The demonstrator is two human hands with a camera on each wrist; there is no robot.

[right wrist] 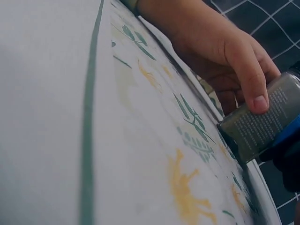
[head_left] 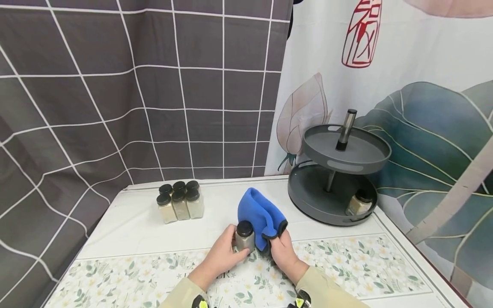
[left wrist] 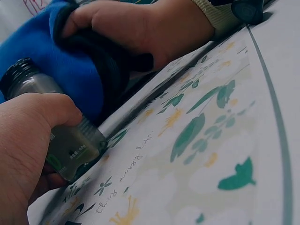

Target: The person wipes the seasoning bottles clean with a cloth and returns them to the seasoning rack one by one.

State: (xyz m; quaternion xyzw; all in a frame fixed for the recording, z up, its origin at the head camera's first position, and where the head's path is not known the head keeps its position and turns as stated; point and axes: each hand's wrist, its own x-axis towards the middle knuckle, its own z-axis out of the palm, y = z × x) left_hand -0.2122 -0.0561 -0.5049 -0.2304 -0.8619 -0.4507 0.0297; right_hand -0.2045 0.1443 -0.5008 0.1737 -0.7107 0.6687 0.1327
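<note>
My left hand [head_left: 225, 251] grips a glass spice jar [head_left: 245, 242] with a black lid, thumb across its near side. In the left wrist view the jar [left wrist: 77, 147] leans, its printed label partly covered by the thumb. A blue cloth [head_left: 259, 214] with dark edging is bunched in my right hand [head_left: 284, 253], just right of the jar. The cloth [left wrist: 70, 61] lies against or close behind the jar. The right wrist view shows the jar's printed back [right wrist: 262, 117] with the left thumb on it; only a bit of cloth is visible there.
Several black-lidded spice jars [head_left: 179, 205] stand grouped at the back left. On the right is a two-tier grey round tray [head_left: 308, 209], with one jar [head_left: 360, 202] on its lower tier. A floral mat [head_left: 154, 273] covers the near part of the white table [head_left: 127, 222].
</note>
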